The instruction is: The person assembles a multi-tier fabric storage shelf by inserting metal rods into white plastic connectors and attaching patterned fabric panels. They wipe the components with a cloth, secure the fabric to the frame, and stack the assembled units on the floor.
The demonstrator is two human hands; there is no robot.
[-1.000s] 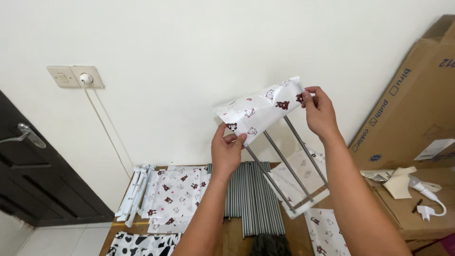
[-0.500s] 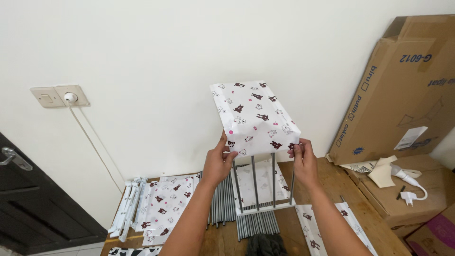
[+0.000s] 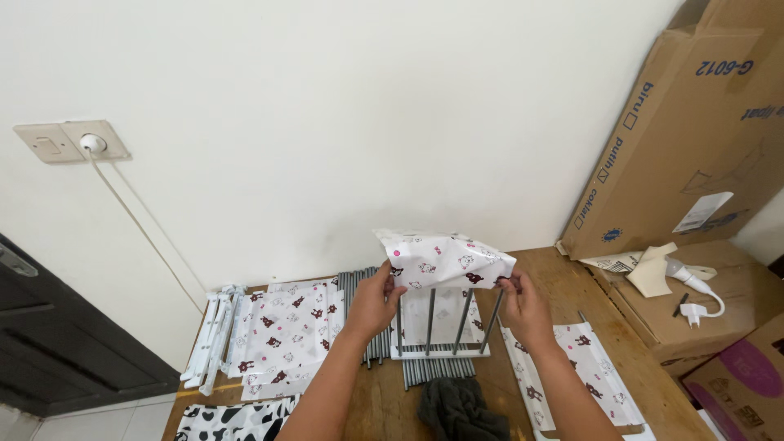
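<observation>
At frame centre, low, both hands hold a rack frame of grey metal rods [image 3: 431, 320] standing upright on the wooden table [image 3: 572, 286]. Over the rods' top sits a white fabric cover [image 3: 445, 259] printed with small cartoon animals, puffed and wrinkled. Left hand [image 3: 374, 304]: fingers closed around the cover's left edge and the rod beneath it. Right hand [image 3: 523, 309]: fingers pinched shut on the cover's right corner, beside the right-hand rod. White base bar [image 3: 441, 353] of the frame rests on the tabletop.

Behind and below the frame: bundle of loose grey rods [image 3: 366, 286] lying flat. Left of it: stack of matching printed fabric pieces [image 3: 286, 331], then white plastic rails [image 3: 214, 343] at the table's left edge. Lower left: black-and-white cow-print cloth [image 3: 229, 420]. Bottom centre: dark crumpled cloth [image 3: 461, 408]. Right of the right forearm: another printed fabric strip [image 3: 600, 371].

Right side of frame: large cardboard box [image 3: 694, 131] leaning against the wall. Upper left: wall socket [image 3: 73, 140] with a white cable plugged in.
</observation>
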